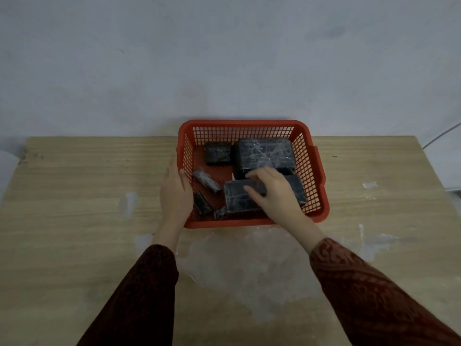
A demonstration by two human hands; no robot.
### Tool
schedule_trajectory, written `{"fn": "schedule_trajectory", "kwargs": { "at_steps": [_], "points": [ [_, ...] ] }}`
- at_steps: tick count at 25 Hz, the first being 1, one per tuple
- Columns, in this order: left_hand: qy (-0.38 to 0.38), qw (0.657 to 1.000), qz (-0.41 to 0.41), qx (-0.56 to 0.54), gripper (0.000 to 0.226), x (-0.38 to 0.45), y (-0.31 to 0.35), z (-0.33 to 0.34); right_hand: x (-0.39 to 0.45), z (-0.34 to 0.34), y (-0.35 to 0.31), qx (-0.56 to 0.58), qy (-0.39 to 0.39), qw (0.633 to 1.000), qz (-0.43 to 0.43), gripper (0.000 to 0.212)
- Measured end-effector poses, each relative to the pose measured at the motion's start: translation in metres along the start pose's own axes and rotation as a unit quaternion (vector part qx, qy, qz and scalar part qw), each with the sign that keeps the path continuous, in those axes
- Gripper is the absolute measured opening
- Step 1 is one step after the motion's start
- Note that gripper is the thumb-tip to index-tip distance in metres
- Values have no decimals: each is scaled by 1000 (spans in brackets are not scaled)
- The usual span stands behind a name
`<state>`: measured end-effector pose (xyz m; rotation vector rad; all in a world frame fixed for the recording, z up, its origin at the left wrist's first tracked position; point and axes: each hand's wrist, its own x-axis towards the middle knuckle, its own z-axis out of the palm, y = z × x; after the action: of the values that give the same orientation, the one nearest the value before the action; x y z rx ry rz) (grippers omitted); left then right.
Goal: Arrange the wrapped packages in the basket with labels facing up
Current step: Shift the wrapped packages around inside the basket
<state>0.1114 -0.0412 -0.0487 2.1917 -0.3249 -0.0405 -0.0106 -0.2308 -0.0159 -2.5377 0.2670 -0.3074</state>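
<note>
A red plastic mesh basket (314,171) stands on the wooden table against the wall. Inside lie several black packages wrapped in clear film. The largest package (264,153) sits at the back right, and a small square one (217,153) at the back left. Three small narrow packages, one of them (206,180), lie along the left side. My right hand (272,191) reaches into the basket and grips a medium flat package (237,198) near the front. Another package (298,188) lies under my right wrist. My left hand (174,193) holds the basket's left wall. No labels are visible.
The wooden table (74,196) has white smears and scuffed patches in front of the basket and to both sides. A grey wall rises directly behind the basket. A thin white cable (441,134) runs down at the far right.
</note>
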Motion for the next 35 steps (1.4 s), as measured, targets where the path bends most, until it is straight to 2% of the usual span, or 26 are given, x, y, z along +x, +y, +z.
{"fn": "schedule_trajectory", "kwargs": {
  "at_steps": [3,6,9,11,13,15,17,22,24,28,31,35],
  "points": [
    [-3,1000,1,-15,48,1,-2,0,76,16,-4,-65,-90,993,-35,40],
    [-7,1000,0,-18,48,1,-3,1,130,45,-2,-203,-188,960,-55,59],
    [-5,999,13,-37,48,0,-4,1,155,65,3,-252,-247,934,-51,77],
    [-4,999,12,-47,48,1,-6,1,161,68,7,-253,-254,931,-64,77],
    [0,999,11,-52,48,0,-7,2,161,66,10,-219,-258,936,-95,60],
    [2,999,12,-53,48,0,-6,1,160,63,9,-123,-260,952,-102,37],
    [1,998,12,-55,48,0,-6,1,162,66,1,-36,-251,964,-78,23],
    [-2,998,-4,-55,48,0,-3,0,168,74,-6,22,-139,990,-31,25],
    [-1,999,-6,-51,49,0,-2,0,163,77,-4,-21,-133,989,-56,30],
    [-3,999,-5,-40,53,0,-2,0,150,86,-4,-150,-157,972,-91,65],
    [-3,999,-8,-42,55,0,-1,-1,151,88,-4,-239,-141,956,-99,67],
    [-3,999,-7,-39,56,0,-3,0,154,87,-2,-237,-163,951,-117,55]
  ]
}}
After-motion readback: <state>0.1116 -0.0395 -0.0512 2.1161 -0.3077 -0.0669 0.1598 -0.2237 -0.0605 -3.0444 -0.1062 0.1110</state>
